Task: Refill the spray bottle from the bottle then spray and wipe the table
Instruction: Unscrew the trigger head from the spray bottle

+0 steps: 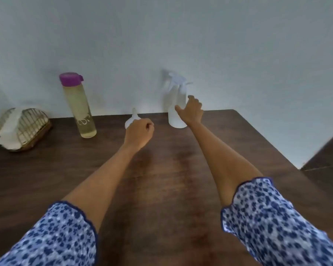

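Behind the curled, empty left hand [139, 134], a funnel [132, 120] seems half-hidden; right grip [190, 110] wide.

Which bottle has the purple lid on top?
The tall clear bottle of yellowish liquid, standing left of both hands near the napkin basket. The other one, the white spray bottle by the right hand, has a white trigger top.

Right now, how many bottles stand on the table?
2. The purple-capped bottle stands at the back left, beside the napkin holder. The white spray bottle stands at the back right, at the right hand.
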